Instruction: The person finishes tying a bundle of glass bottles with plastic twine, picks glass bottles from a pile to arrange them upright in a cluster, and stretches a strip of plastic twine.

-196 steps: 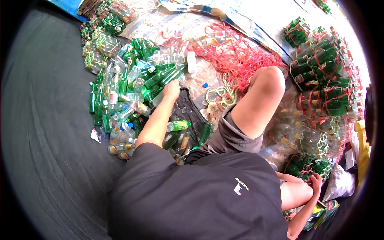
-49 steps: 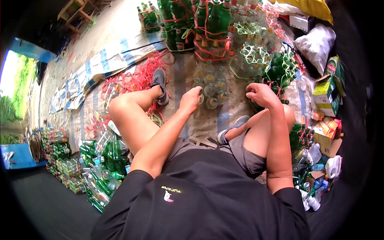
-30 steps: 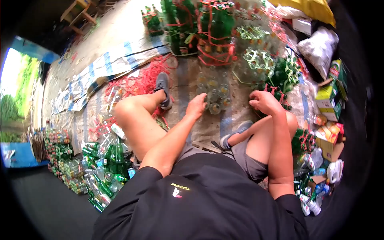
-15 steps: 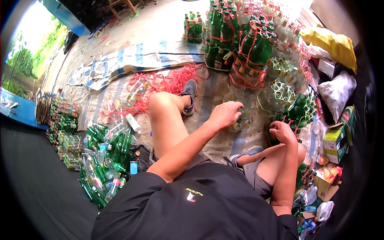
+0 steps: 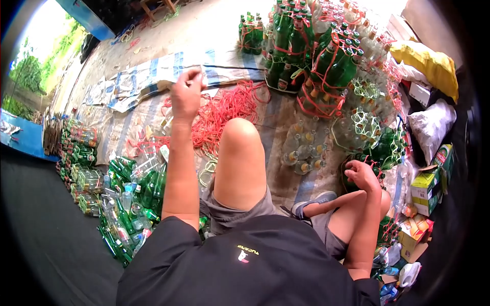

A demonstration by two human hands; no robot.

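Note:
My left hand (image 5: 186, 97) is raised in front of the blue-and-white striped sheet, over the far left side of a red string pile (image 5: 224, 115). Its fingers are curled closed, and whatever may be in them is hidden. My right hand (image 5: 361, 175) hangs near my right knee, beside green bottles bound with string (image 5: 384, 145). Its fingers are bent inward and I cannot see what they hold, if anything. Between my hands, a group of clear glass bottles (image 5: 304, 152) stands upright on the ground sheet, touched by neither hand.
Tied bundles of green bottles (image 5: 292, 38) stand at the far right. Loose bottles (image 5: 125, 219) lie heaped at my left, beside stacked bundles (image 5: 84, 153). Cardboard boxes (image 5: 425, 188), a white sack (image 5: 433, 120) and a yellow sack (image 5: 426, 66) line the right side.
My left hand has swung from above the clear bottles to the far left, past the string. My left knee has shifted right. My right hand has hardly moved.

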